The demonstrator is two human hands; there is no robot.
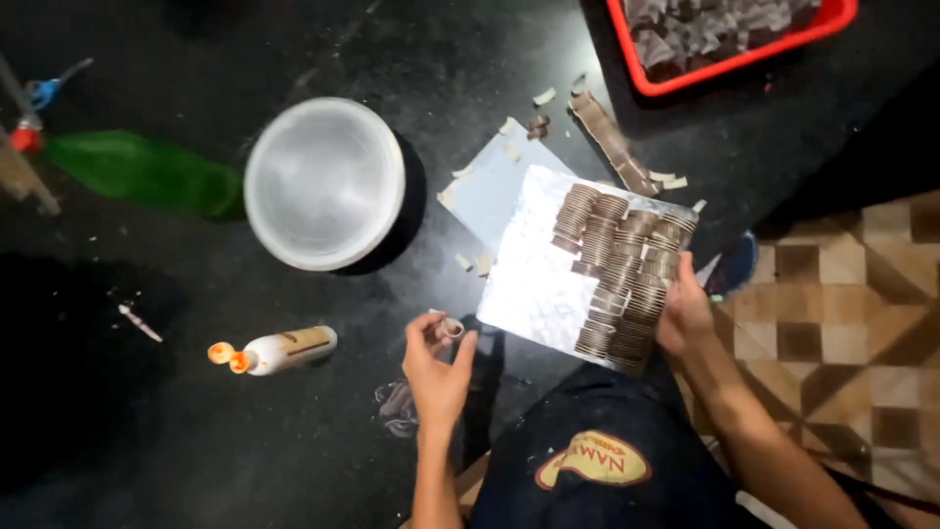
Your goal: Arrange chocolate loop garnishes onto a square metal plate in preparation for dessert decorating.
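We sit on a dark floor (196, 431) beside patterned tiles (842, 284), our left hand (438, 367) pinching a small ring (451, 327) in closed fingers, our right hand (682, 315) gripping a silver board (539, 284) edge, near a white bowl (323, 183) and glue bottle (279, 350).

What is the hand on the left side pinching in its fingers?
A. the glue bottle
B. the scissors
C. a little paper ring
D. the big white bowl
C: the left hand pinches a little paper ring in its fingers, while the glue bottle lies apart on the dark floor.
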